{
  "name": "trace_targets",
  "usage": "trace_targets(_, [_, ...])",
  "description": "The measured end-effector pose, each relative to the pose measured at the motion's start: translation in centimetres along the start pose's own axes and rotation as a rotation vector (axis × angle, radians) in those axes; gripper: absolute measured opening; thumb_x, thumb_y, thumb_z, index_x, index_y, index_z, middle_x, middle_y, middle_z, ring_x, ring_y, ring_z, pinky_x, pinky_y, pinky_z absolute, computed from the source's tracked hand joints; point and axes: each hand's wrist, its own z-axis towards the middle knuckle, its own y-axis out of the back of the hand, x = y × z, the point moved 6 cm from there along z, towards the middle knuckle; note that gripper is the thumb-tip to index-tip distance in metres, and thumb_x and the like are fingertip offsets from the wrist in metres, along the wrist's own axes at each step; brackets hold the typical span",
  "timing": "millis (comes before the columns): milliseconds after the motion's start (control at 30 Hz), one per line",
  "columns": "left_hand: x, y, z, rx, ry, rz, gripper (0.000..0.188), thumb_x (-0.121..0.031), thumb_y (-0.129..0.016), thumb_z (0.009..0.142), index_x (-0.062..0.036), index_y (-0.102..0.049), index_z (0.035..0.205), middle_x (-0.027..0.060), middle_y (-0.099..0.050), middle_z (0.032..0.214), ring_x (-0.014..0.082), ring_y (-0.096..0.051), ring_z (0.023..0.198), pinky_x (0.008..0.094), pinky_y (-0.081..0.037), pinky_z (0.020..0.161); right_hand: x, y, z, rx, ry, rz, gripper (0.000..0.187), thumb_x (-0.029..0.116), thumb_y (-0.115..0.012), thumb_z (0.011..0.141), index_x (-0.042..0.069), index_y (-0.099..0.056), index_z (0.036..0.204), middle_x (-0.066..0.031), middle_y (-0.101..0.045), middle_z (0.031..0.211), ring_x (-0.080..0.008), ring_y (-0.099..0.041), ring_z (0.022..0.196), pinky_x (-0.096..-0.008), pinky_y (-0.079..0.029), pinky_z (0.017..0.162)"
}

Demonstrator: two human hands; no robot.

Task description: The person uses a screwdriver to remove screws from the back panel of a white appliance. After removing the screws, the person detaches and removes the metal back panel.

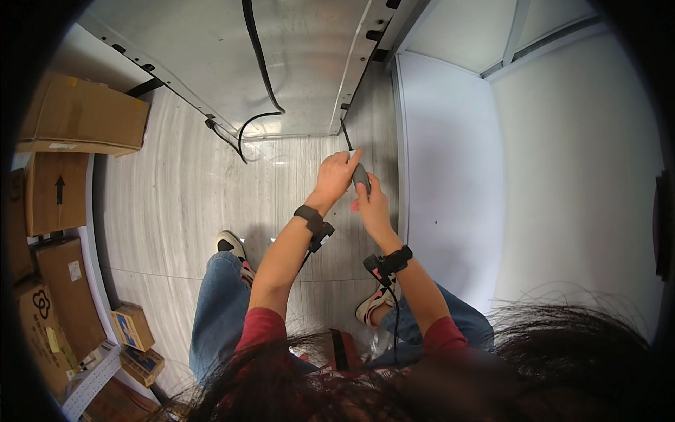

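A screwdriver with a dark grey handle and a thin dark shaft points away from me. Its tip reaches the lower right edge of an upright silver metal panel, by a small dark slot; whether it sits in a screw is too small to tell. My right hand is closed round the handle's near end. Further up, my left hand grips the tool where handle meets shaft, its index finger stretched along it. My fingers partly hide the handle.
A black cable hangs down the panel and loops onto the floor. Cardboard boxes stand on shelving at the left. A white cabinet wall rises close on the right. My shoes are on either side.
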Motion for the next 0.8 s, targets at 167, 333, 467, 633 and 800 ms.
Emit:
trace_targets(167, [-0.2, -0.3, 0.1, 0.057, -0.063, 0.024, 0.051, -0.002, -0.059, 0.063, -0.0094, -0.052, 0.113, 0.0077, -0.047, 0.067, 0.0237, -0.052, 0.061, 0.0338, -0.043, 0.054, 2.4, 0.9, -0.5, -0.322, 0.630, -0.483, 0.041, 0.021, -0.051, 0.085, -0.002, -0.039, 0.117, -0.0143, -0.057, 0.078, -0.0175, -0.056, 0.052, -0.0287, -0.045, 0.054])
trace_targets(333, [0.3, -0.3, -0.3, 0.007, -0.039, 0.003, 0.051, -0.002, -0.058, 0.062, -0.0091, -0.052, 0.113, 0.0076, -0.048, 0.066, 0.0233, -0.052, 0.061, 0.0338, -0.043, 0.055, 0.4, 0.4, 0.2, -0.006, -0.013, -0.064, 0.040, 0.019, -0.053, 0.084, -0.001, -0.039, 0.115, -0.0107, -0.056, 0.074, -0.0165, -0.056, 0.056, -0.0288, -0.044, 0.055])
trace_targets(467, [-0.2, -0.1, -0.2, 0.020, -0.024, -0.003, 0.049, -0.002, -0.058, 0.062, -0.0083, -0.052, 0.110, 0.0075, -0.048, 0.065, 0.0237, -0.052, 0.061, 0.0343, -0.043, 0.054, 0.5, -0.1, 0.0, 0.032, -0.038, -0.106, 0.043, 0.022, -0.053, 0.083, 0.000, -0.037, 0.116, -0.0200, -0.054, 0.088, -0.0277, -0.056, 0.067, -0.0337, -0.045, 0.059])
trace_targets(633, [0.1, 0.1, 0.3, 0.077, -0.032, 0.014, 0.050, -0.001, -0.058, 0.062, -0.0081, -0.052, 0.111, 0.0077, -0.049, 0.066, 0.0241, -0.052, 0.062, 0.0346, -0.043, 0.054, 2.4, 0.2, -0.3, -0.292, 0.558, -0.484, 0.043, 0.020, -0.053, 0.083, -0.001, -0.036, 0.117, -0.0163, -0.056, 0.078, -0.0260, -0.055, 0.059, -0.0336, -0.044, 0.057])
trace_targets(800, [1.0, 0.6, -0.2, 0.016, -0.018, 0.021, 0.050, -0.001, -0.058, 0.062, -0.0083, -0.051, 0.111, 0.0077, -0.049, 0.067, 0.0239, -0.052, 0.062, 0.0342, -0.044, 0.054, 1.0, -1.3, 0.2, 0.135, -0.192, 0.031, 0.048, 0.017, -0.059, 0.078, 0.000, -0.035, 0.117, -0.0203, -0.051, 0.099, -0.0324, -0.055, 0.080, -0.0365, -0.044, 0.063])
